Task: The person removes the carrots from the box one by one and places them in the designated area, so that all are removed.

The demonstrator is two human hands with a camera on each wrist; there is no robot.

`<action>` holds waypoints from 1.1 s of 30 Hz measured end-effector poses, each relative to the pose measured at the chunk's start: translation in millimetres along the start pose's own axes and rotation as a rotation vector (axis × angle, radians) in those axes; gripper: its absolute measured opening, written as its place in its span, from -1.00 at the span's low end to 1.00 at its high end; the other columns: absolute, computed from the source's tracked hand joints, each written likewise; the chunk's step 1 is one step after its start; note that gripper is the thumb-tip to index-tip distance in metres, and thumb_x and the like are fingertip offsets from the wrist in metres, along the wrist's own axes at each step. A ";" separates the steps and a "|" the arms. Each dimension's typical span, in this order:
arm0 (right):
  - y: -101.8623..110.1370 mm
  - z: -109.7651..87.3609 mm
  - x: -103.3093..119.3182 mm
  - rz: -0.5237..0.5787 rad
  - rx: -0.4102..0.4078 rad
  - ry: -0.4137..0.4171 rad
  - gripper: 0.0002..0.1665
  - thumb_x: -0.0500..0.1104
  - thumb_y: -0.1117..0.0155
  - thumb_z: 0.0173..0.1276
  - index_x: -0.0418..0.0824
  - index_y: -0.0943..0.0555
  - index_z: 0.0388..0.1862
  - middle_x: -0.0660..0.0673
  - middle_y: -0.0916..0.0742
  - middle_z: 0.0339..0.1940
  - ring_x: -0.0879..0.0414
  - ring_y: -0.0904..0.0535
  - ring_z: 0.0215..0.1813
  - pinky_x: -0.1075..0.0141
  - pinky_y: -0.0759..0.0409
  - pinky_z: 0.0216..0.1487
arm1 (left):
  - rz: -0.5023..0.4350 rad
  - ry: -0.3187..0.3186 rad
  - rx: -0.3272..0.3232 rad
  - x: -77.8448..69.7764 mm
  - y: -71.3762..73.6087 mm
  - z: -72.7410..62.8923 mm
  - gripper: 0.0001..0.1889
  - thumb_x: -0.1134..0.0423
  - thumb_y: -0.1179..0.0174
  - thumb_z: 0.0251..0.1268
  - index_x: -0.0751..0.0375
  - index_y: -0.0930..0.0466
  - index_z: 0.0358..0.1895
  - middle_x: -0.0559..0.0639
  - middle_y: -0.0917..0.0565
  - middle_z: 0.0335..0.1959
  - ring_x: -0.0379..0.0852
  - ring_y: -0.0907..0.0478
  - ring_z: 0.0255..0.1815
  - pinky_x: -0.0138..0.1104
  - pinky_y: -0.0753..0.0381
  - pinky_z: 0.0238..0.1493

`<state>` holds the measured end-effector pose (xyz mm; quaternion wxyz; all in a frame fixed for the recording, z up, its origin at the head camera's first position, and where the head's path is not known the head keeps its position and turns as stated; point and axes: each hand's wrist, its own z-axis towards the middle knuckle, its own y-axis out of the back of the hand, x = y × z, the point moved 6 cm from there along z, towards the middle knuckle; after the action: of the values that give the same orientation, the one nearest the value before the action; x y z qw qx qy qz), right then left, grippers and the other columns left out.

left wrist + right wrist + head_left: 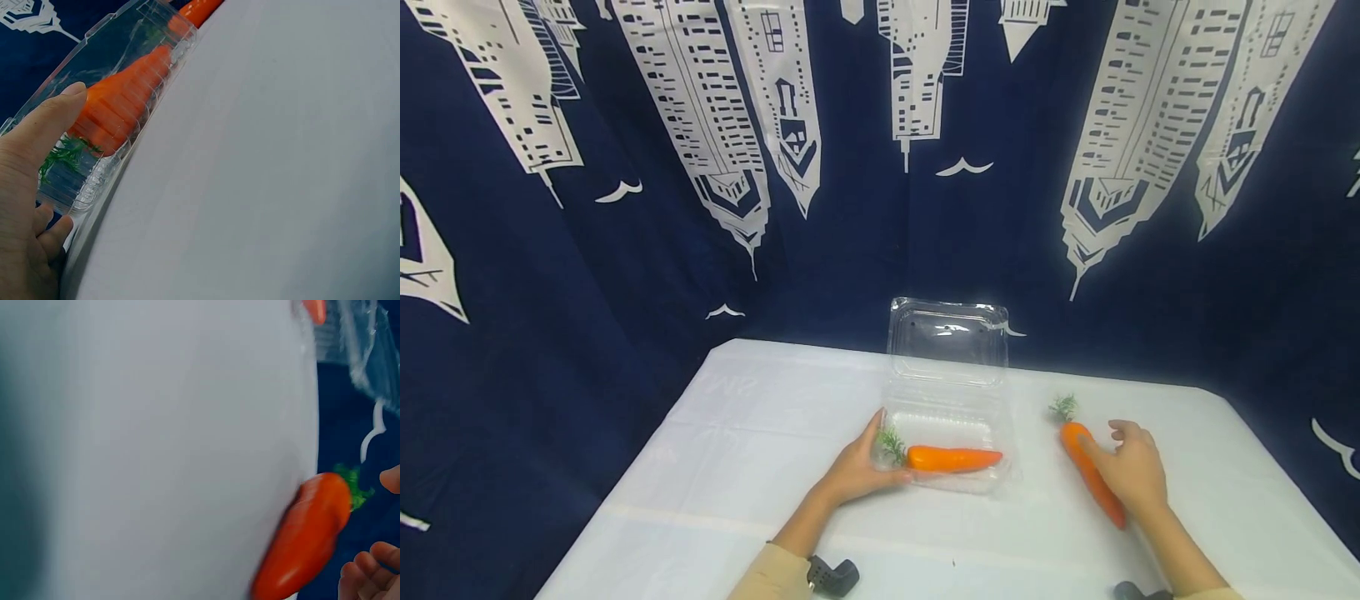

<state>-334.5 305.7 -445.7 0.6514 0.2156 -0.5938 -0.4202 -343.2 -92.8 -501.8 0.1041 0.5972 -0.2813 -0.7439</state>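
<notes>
A clear plastic clamshell container point(951, 419) stands on the table with its lid point(949, 333) raised at the back. Inside lies an orange carrot point(951, 459) with a green leafy top, pointing right. My left hand point(859, 468) grips the container's left end; in the left wrist view its thumb point(53, 119) lies along the clear wall beside the carrot. Another carrot point(1105, 498) rests on the table to the right, leafy top point(1063, 407) pointing away. Over it hovers my right hand point(1133, 473), thumb and fingers spread apart; the right wrist view shows the fingers point(369, 572) beside the carrot, not wrapped around it.
A white cloth covers the table point(775, 442), whose far edge runs just behind the lid. Beyond hangs a dark blue curtain point(865, 242) printed with white buildings and birds. Each wrist wears a dark device, the left one point(833, 577) near the sleeve.
</notes>
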 end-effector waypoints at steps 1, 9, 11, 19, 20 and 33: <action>0.9 -1.8 6.0 0.011 -0.014 0.024 -0.21 0.09 -0.20 0.39 -0.59 -0.32 0.21 -0.54 -0.48 0.02 -0.37 -0.46 0.00 -0.19 -0.48 -0.06 | 0.001 -0.001 0.000 -0.2 -0.7 -0.8 0.26 -0.25 -0.47 -0.11 0.11 0.14 0.58 0.25 -0.15 0.50 0.29 -0.18 0.43 0.23 -0.23 0.32; -4.0 -12.1 63.2 0.148 -0.021 0.205 -0.40 -0.04 -0.25 0.39 -0.49 -0.41 0.18 -0.45 -0.50 0.08 -0.31 -0.43 0.10 -0.19 -0.43 0.06 | 0.014 0.000 -0.002 0.3 -1.9 -2.4 0.25 -0.26 -0.46 -0.10 0.11 0.13 0.58 0.22 -0.13 0.51 0.27 -0.17 0.45 0.22 -0.22 0.33; -11.0 -13.0 76.6 0.131 0.007 0.212 -0.42 -0.02 -0.26 0.38 -0.44 -0.44 0.17 -0.40 -0.54 0.06 -0.26 -0.46 0.08 -0.16 -0.49 0.07 | 0.016 0.001 -0.003 1.0 -1.9 -2.5 0.24 -0.26 -0.46 -0.10 0.11 0.13 0.58 0.21 -0.13 0.51 0.26 -0.17 0.45 0.22 -0.22 0.33; -47.2 -14.4 125.1 0.188 0.175 0.352 -0.50 -0.09 -0.35 0.32 -0.36 -0.52 0.12 -0.29 -0.64 -0.03 -0.13 -0.55 -0.02 -0.03 -0.59 0.01 | 0.015 -0.025 -0.007 -0.8 -1.5 -1.5 0.24 -0.25 -0.45 -0.08 0.14 0.13 0.58 0.23 -0.14 0.51 0.27 -0.17 0.44 0.21 -0.23 0.33; -52.4 -15.0 129.9 0.190 0.199 0.376 -0.51 -0.09 -0.36 0.31 -0.34 -0.54 0.10 -0.27 -0.65 -0.04 -0.11 -0.55 -0.02 -0.02 -0.59 0.01 | 0.014 -0.027 -0.008 -1.0 -1.7 -1.2 0.24 -0.25 -0.46 -0.08 0.14 0.13 0.58 0.23 -0.14 0.51 0.27 -0.17 0.44 0.21 -0.23 0.33; -108.2 -28.1 159.6 0.153 0.482 0.577 -0.48 -0.18 -0.53 0.08 -0.28 -0.64 0.05 -0.22 -0.68 0.02 -0.21 -0.57 0.06 -0.14 -0.53 0.12 | 0.028 -0.020 -0.016 0.9 -3.2 -0.5 0.24 -0.28 -0.45 -0.10 0.12 0.11 0.58 0.24 -0.20 0.49 0.27 -0.24 0.41 0.22 -0.28 0.29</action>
<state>-348.4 111.4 -441.2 0.7519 0.4271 -0.4820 -0.1409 -342.5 -90.8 -504.3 0.1163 0.5849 -0.2846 -0.7506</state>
